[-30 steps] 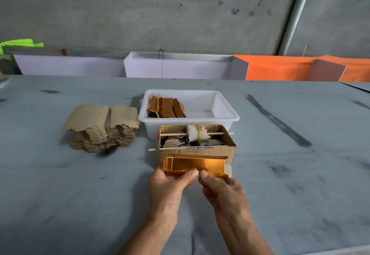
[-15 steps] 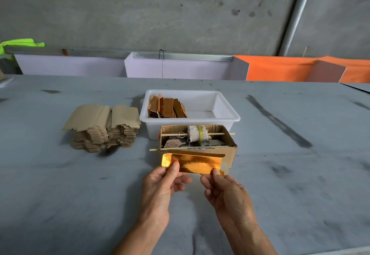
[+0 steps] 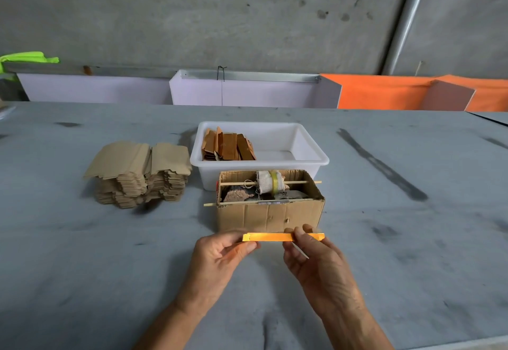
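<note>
Now squeezing the shiny orange card (image 3: 275, 237) flat, held up edge-on just in front of the brown box (image 3: 269, 216), above the grey table (image 3: 82, 267). Pinched near its left end by the left hand (image 3: 220, 259), thumb on the near side. Pinched further right by the right hand (image 3: 316, 264), fingertips curled over the top edge, with a thin little stick (image 3: 300, 250) tucked in the same hand. Looks like the pressing step: card folded up, creases being made sharp. Not put away yet. Next, probably over the box and into the white tub (image 3: 275, 161), beside the other folded orange pieces (image 3: 228, 147) standing at its left end. Calls for letting go with one hand, lifting high enough to clear the box and the two sticks (image 3: 239, 183) across its top, then setting down gently so as not to spring open. After that, likely a fresh flat piece from the brown pile (image 3: 137, 173) on the left
</note>
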Demonstrator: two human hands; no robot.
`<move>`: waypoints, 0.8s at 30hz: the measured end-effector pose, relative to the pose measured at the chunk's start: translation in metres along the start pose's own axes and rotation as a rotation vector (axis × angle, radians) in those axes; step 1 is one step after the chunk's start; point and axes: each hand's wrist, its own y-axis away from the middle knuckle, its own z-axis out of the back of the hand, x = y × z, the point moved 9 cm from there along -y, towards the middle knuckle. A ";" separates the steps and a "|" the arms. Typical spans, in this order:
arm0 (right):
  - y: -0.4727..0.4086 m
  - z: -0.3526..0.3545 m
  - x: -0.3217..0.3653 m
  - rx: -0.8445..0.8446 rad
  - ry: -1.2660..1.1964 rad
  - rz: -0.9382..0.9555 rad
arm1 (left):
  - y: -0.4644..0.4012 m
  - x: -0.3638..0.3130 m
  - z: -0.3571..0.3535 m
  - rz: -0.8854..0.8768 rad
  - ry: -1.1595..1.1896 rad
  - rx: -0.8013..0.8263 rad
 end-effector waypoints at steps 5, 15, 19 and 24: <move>-0.001 0.006 0.005 0.051 0.065 0.074 | -0.001 0.011 -0.007 0.134 0.232 0.099; 0.001 0.008 0.014 0.149 0.198 0.124 | -0.010 0.025 -0.019 0.385 0.363 0.170; 0.004 0.005 0.013 0.189 0.236 0.121 | -0.013 0.020 -0.020 0.378 0.147 0.217; 0.003 0.006 0.011 0.175 0.182 0.121 | -0.014 0.026 -0.022 0.431 0.039 0.266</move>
